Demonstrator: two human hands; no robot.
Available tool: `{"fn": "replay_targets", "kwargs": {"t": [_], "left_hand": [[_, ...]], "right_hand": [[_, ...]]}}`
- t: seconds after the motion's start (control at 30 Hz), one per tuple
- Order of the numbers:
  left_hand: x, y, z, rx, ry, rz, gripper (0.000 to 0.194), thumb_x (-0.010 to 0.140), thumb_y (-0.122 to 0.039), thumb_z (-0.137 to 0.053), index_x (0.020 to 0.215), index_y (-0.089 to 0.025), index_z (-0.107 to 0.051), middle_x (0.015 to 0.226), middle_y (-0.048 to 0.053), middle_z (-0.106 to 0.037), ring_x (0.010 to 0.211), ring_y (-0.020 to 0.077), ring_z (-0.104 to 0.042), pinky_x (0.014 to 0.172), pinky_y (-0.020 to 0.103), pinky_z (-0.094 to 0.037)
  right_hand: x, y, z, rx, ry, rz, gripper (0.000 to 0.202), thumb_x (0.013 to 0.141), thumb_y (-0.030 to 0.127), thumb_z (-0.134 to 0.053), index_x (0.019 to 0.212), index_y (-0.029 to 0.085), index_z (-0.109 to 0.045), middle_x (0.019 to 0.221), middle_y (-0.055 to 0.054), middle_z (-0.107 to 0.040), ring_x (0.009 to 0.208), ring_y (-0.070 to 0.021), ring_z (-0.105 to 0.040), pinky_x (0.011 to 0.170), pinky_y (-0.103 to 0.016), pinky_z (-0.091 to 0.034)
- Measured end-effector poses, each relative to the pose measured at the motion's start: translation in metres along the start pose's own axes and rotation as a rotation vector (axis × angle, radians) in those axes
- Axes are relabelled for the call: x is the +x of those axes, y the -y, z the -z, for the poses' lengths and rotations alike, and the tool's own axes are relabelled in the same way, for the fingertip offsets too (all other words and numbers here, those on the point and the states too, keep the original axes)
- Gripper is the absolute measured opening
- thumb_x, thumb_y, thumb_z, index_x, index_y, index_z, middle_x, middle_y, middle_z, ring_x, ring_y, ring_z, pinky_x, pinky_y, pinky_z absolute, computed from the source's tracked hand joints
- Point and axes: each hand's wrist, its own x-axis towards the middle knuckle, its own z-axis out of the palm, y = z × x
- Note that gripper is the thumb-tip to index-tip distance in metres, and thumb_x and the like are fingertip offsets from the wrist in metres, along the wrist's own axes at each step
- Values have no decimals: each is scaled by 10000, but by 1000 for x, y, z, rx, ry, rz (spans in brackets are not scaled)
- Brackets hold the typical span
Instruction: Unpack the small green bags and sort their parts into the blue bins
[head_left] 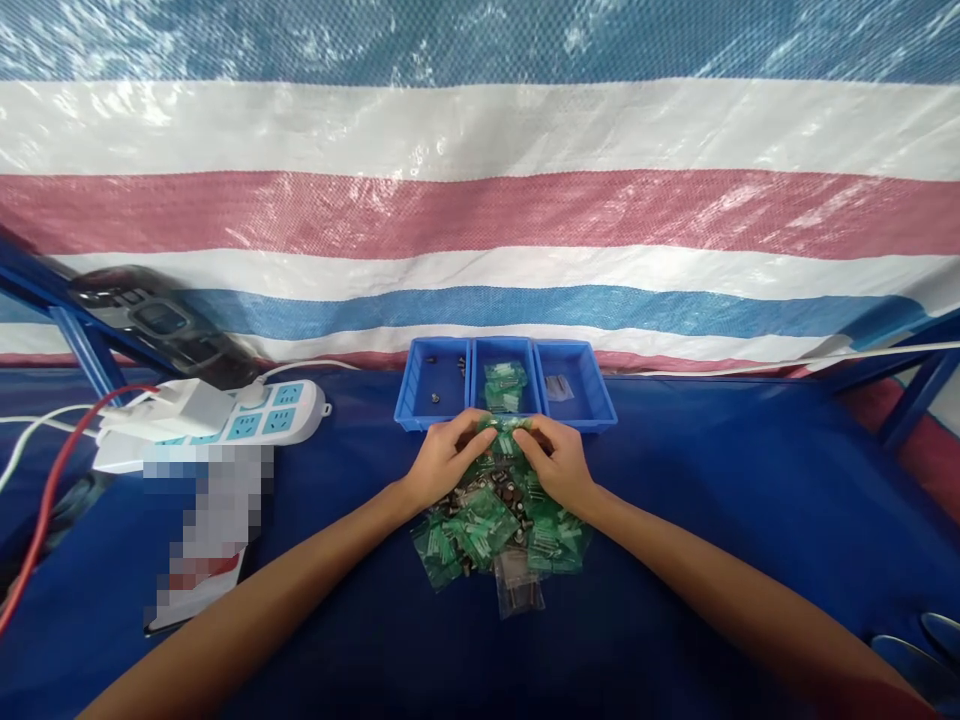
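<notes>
Blue tabletop (697,480), three blue bins (411,400), two hands (448,462) (556,466), one green packet (505,436)

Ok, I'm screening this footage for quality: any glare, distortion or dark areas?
Head view: white glare streaks the striped sheet; wide-angle distortion seems to stretch the forearms toward the lower corners; the table falls dark at bottom centre; pixelation covers an item at left.

Striped tarpaulin wall (480,215) — blue table (720,470), metal frame (86,345)
</notes>
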Motion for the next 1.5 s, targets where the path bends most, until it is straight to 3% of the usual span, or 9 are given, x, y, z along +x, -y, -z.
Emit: {"fn": "replay_targets", "kwargs": {"t": [0.1,0.23,0.4,0.5,0.77,1.07,1.3,1.5], "left_hand": [[1,1,-1,-15,3,11,266,877,-389,-498,998,-161,-560,637,-10,-611,496,95,-501,503,204,-402],[4,2,-1,31,4,8,269,851,-400,-543,960,-159,-593,599,-16,-581,503,100,-494,502,209,-376],[5,4,0,128,-4,-9,309,850,-422,-539,728,-144,-595,540,-17,-526,487,89,-446,484,210,-329],[4,6,0,127,7,-9,327,850,-423,-540,695,-138,-583,554,-11,-539,502,92,-462,501,213,-339],[1,3,1,47,15,-22,353,852,-428,-532,649,-142,-566,539,-18,-559,489,89,-487,513,210,-352],[0,5,1,16,19,-26,304,869,-411,-503,735,-143,-557,559,-20,-559,493,93,-492,495,201,-363],[-2,1,1,-25,22,-28,277,894,-378,-468,1067,-175,-542,664,-4,-620,531,109,-535,508,205,-413],[-7,6,1,-28,-75,-124,223,901,-313,-468,1057,-174,-547,776,22,-643,451,58,-460,461,186,-410]], "right_hand": [[-1,-2,1,23,-17,-49,260,896,382,-478,737,186,-539,538,21,-426,464,-114,-394,467,-247,-309],[-1,-2,2,37,-10,-73,238,898,371,-482,775,185,-566,555,11,-460,471,-116,-421,470,-250,-333],[1,-1,3,19,22,-76,254,897,384,-476,771,184,-569,609,-7,-492,508,-123,-456,496,-256,-369],[1,-1,3,30,33,-84,247,895,383,-476,780,183,-564,634,-10,-491,518,-122,-460,502,-254,-377],[1,-1,1,-28,60,35,280,870,372,-520,660,190,-484,590,15,-400,513,-117,-400,510,-254,-326],[2,-3,-2,-81,55,35,304,888,406,-489,683,183,-498,582,24,-388,523,-116,-388,507,-244,-294],[2,-2,-2,-121,30,75,341,885,432,-490,652,183,-513,564,21,-387,505,-116,-375,503,-249,-294],[-3,-5,-2,149,50,-36,449,947,465,-314,839,146,-611,515,14,-502,384,-89,-392,420,-232,-333]]}}
